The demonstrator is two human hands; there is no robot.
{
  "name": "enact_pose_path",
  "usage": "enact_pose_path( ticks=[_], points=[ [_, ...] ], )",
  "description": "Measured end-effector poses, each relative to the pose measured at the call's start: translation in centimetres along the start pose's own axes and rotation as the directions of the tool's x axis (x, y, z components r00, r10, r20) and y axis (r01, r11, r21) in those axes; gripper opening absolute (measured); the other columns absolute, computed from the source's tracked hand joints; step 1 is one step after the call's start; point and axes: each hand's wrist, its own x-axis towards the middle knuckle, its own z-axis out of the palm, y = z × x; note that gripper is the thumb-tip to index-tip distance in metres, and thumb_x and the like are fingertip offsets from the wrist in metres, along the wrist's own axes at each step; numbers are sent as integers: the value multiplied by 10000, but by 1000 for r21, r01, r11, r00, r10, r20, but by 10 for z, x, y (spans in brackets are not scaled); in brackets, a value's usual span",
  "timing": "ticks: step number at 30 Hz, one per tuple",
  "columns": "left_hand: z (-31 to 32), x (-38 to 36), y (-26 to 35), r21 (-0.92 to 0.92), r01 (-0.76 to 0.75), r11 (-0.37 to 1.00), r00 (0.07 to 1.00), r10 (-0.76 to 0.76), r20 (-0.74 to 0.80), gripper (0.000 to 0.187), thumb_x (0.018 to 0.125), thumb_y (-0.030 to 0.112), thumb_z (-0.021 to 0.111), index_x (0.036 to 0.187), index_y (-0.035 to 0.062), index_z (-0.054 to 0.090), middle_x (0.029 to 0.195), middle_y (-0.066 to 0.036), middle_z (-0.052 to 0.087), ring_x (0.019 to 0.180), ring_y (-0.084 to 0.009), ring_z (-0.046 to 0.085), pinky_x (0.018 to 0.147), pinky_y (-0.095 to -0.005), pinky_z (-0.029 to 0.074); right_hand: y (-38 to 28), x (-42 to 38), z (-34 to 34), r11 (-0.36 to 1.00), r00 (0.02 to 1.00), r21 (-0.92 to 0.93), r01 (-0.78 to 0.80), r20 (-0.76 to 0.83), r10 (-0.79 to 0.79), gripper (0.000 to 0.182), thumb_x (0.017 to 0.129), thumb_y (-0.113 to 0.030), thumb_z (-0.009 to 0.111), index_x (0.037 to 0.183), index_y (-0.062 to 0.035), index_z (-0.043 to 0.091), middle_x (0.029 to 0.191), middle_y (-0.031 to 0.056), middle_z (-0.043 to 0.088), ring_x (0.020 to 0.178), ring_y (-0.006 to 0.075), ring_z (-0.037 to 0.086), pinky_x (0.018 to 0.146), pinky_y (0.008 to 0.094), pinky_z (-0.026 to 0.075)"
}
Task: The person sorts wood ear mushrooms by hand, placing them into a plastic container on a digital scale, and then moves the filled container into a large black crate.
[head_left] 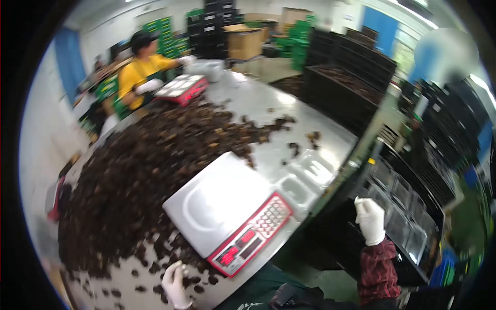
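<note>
My left hand [175, 284], in a white glove, is at the bottom of the view over scattered dark pieces, its fingers curled; whether it holds anything is too blurred to tell. Beside it on the metal table lies a large heap of dark brown pieces [139, 165]. A red-edged digital scale [222, 206] with a bare metal plate and lit red digits stands at the table edge. My right hand [370, 219], also gloved, is raised right of the scale, fingers bent together, near a black crate [434, 217] of clear plastic trays [400, 206].
Across the heap a co-worker [144, 72] in yellow stands at another red scale [183, 90] bearing white trays. Clear containers [294, 188] lie at the table's right edge [343, 155]. Large black crates [341, 93] stand beyond. A third red device [53, 199] is far left.
</note>
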Motion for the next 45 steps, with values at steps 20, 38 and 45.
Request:
enact_pose_path(
  ticks=[20,38,45],
  points=[
    [22,87,-14,678,-665,313,744,200,638,422,721,352,674,1050,90,649,1264,-187,509,1209,-378,441,1004,-469,360,39,24,197,743,732,-218,632,483,-481,206,669,-120,726,696,-49,535,723,132,532,727,334,545,645,443,446],
    [-100,244,16,966,-144,215,884,467,28,569,751,386,699,1287,294,533,1439,-170,348,1319,-395,301,1049,-527,295,56,27,209,850,763,-87,520,496,-416,139,729,-47,665,824,3,577,766,163,545,741,356,545,660,426,432],
    [-50,197,3,919,-293,263,956,74,284,470,754,472,650,1163,244,609,1301,-138,456,1140,-351,447,876,-534,410,70,29,216,895,789,-113,433,527,-315,150,770,-19,601,910,36,593,830,211,604,804,379,603,702,420,473]
  ],
)
